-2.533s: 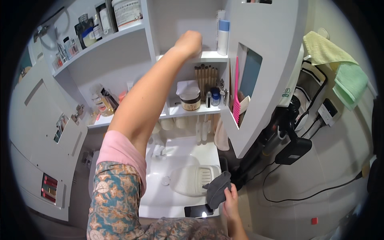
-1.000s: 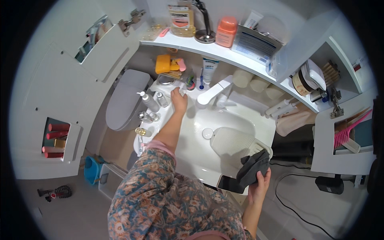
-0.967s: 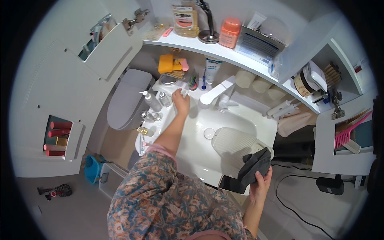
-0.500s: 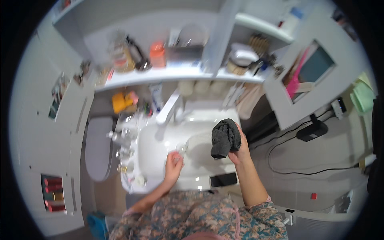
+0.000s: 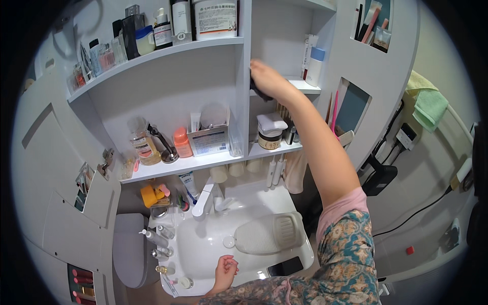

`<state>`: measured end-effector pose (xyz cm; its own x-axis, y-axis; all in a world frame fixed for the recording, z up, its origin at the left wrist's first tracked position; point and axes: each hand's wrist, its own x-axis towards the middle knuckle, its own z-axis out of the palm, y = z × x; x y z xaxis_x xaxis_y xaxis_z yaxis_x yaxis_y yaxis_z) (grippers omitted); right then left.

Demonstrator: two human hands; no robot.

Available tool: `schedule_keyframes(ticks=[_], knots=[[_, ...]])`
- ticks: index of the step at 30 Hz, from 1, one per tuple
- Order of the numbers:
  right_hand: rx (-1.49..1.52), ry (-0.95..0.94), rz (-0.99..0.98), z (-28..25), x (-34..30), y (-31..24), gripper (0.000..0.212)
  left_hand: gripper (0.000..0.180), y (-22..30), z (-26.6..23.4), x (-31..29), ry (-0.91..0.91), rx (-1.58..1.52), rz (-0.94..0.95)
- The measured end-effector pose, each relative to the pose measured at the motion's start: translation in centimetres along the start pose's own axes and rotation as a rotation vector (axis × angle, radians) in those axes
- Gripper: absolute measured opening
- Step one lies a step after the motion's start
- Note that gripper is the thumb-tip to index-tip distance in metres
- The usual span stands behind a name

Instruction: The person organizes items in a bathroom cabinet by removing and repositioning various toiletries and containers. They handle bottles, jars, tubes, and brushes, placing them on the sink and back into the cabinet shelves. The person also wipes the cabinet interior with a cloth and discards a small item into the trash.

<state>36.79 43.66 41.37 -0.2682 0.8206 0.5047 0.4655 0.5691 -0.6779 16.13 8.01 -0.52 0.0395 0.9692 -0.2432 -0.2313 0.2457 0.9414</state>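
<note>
My right hand is raised to the upper right compartment of the wall cabinet, closed around a dark grey cloth. Most of the cloth is hidden behind the hand and forearm; a dark edge hangs below the fingers, above the lower right shelf. Low over the front of the white sink, my left hand has its fingers curled in, with nothing visible in them. A pale ribbed washboard rests in the basin to the right of that hand. A black phone lies on the sink's front right edge.
Bottles and jars line the cabinet shelves. A white jar with a folded cloth on top sits below my right hand. The cabinet door stands open at right. Pump bottles edge the sink; the faucet is behind the basin.
My right hand has moved up from over the sink to the cabinet, taking the dark cloth along. The washboard shows fully now. The view has tilted upward; my left hand stays low over the sink.
</note>
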Motion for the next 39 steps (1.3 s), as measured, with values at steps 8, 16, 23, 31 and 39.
schedule_keyframes(ticks=[8, 16, 23, 31, 39], knots=[[-0.791, -0.108, 0.025, -1.3, 1.8, 0.3, 0.041, 0.029, -0.7, 0.0, 0.5, -0.052, 0.004, -0.021], [-1.09, 0.002, 0.351, -0.5, 2.0, -1.0, 0.029, 0.026, -0.9, -0.8, 0.1, -0.006, 0.027, -0.048], [-0.59, -0.058, -0.08, 0.4, 2.1, -0.6, 0.032, 0.025, -2.4, -0.4, 0.3, -0.084, 0.051, -0.084], [-0.502, 0.014, -0.315, -2.0, 1.8, 1.6, 0.027, 0.025, -2.9, -0.3, 0.7, -0.123, 0.047, -0.103], [-0.746, 0.2, -0.665, -2.2, 5.2, -0.4, 0.025, 0.025, -3.1, -1.0, 0.5, -0.051, 0.069, -0.081]])
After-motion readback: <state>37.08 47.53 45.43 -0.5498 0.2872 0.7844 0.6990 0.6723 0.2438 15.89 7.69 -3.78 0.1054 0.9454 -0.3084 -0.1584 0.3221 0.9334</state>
